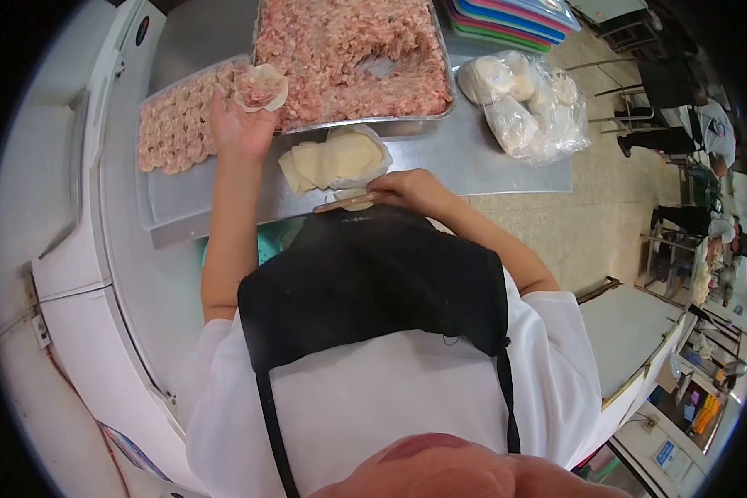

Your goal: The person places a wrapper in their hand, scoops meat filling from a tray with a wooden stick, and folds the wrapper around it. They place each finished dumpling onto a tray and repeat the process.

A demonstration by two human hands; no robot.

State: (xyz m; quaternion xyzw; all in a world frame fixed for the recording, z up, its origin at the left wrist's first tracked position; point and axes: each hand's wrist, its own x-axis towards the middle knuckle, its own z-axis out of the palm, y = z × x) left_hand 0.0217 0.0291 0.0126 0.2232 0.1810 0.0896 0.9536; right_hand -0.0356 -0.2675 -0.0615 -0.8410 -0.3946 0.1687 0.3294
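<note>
My left hand is at the right side of a tray of filled dumplings, its fingers around an open round wrapper with meat filling. Just to the right is a large metal tray of minced meat, with a hollow scooped into it. My right hand is closed on a flat wooden spatula, close to the black apron at the table's front edge. Between my hands a stack of pale wrappers lies partly in plastic.
Plastic bags of pale dough lie at the right of the steel table. Behind them are stacked coloured lids. Part of a green basin shows below the front edge. Other people stand far right.
</note>
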